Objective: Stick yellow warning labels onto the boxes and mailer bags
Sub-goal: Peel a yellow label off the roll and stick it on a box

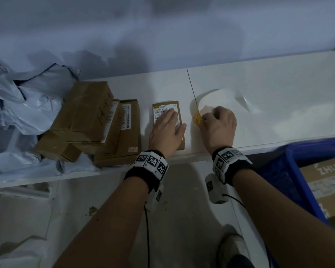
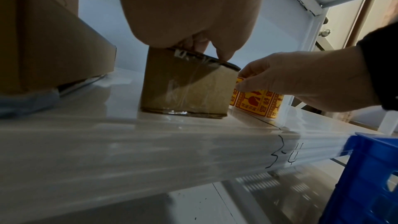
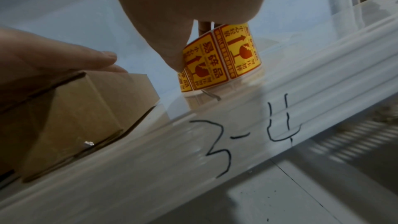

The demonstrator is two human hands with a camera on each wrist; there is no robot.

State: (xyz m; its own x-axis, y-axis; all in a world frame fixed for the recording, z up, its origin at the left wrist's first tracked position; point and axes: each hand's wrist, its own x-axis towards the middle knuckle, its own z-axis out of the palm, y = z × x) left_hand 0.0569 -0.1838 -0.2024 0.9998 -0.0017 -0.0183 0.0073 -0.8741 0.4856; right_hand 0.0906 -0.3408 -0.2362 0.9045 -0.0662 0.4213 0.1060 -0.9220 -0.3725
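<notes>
A small brown box point(image 1: 179, 140) point(image 2: 185, 89) point(image 3: 90, 106) with a white shipping label lies on the white shelf point(image 1: 259, 105). My left hand point(image 1: 167, 126) point(image 3: 56, 52) rests flat on its top with straight fingers. Just right of it stands a roll of yellow warning labels point(image 1: 197, 118) point(image 2: 256, 101) point(image 3: 224, 59). My right hand point(image 1: 218, 122) point(image 2: 301, 77) grips the roll, its thumb point(image 3: 172, 54) pinching at the edge of the outermost label. A strip of bare white backing paper point(image 1: 217, 95) curls away behind the roll.
Several brown boxes point(image 1: 93, 120) are stacked to the left, with crumpled grey mailer bags point(image 1: 23, 101) behind and under them. A blue crate point(image 1: 302, 171) point(image 2: 366, 176) holding a carton stands low at the right. The shelf's front edge carries the handwritten mark "3-4" point(image 3: 247, 139).
</notes>
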